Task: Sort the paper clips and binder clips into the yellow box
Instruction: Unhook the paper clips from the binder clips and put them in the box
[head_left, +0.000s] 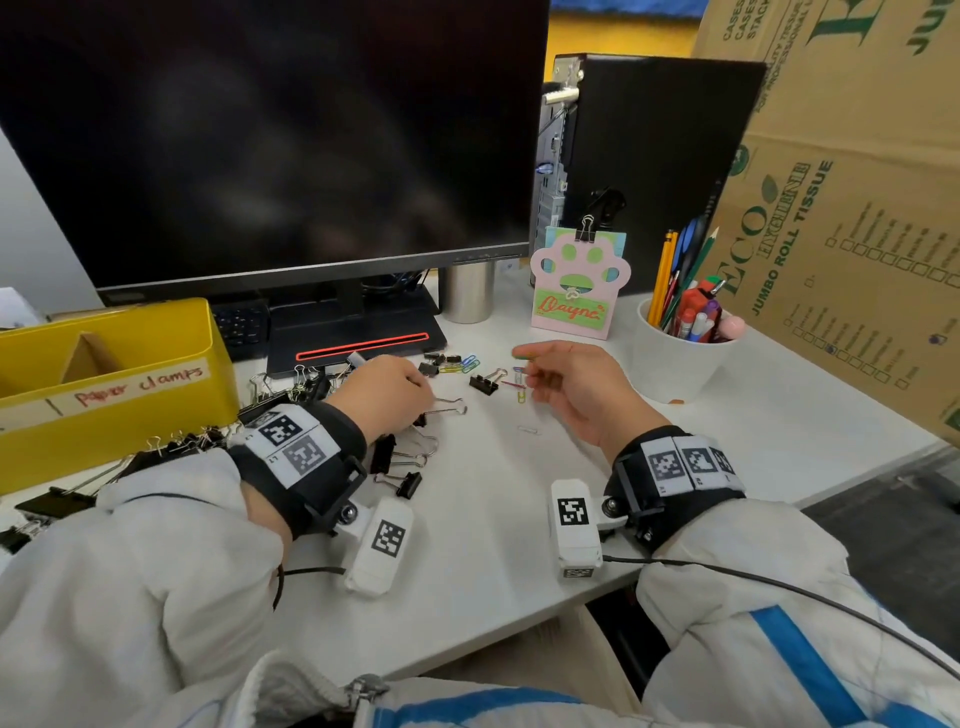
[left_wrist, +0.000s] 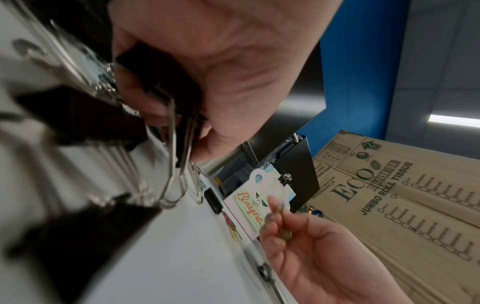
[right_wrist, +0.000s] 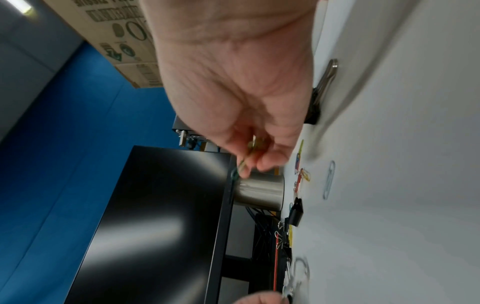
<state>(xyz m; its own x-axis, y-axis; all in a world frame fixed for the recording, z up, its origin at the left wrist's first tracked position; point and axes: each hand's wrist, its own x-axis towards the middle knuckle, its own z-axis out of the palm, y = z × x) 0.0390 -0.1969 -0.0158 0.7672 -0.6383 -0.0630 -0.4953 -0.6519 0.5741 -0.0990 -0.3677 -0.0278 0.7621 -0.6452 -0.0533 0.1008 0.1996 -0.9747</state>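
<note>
The yellow box (head_left: 111, 410), labelled "paper clamps", stands at the desk's left. My left hand (head_left: 415, 396) rests among black binder clips (head_left: 402, 470) just right of it. In the left wrist view this left hand (left_wrist: 182, 131) grips a bunch of black binder clips (left_wrist: 166, 96), their wire handles sticking out. My right hand (head_left: 530, 366) hovers over loose coloured paper clips (head_left: 519, 387) and pinches a few paper clips (right_wrist: 253, 147) between thumb and fingers. One more black binder clip (head_left: 485, 383) lies between the hands.
A dark monitor (head_left: 270, 135) and its stand fill the back. Behind the clips stand a steel cup (head_left: 467, 291), a paw-shaped card (head_left: 576, 291) and a white pen pot (head_left: 680, 353). A cardboard box (head_left: 857, 208) walls the right. The desk's front edge is near my wrists.
</note>
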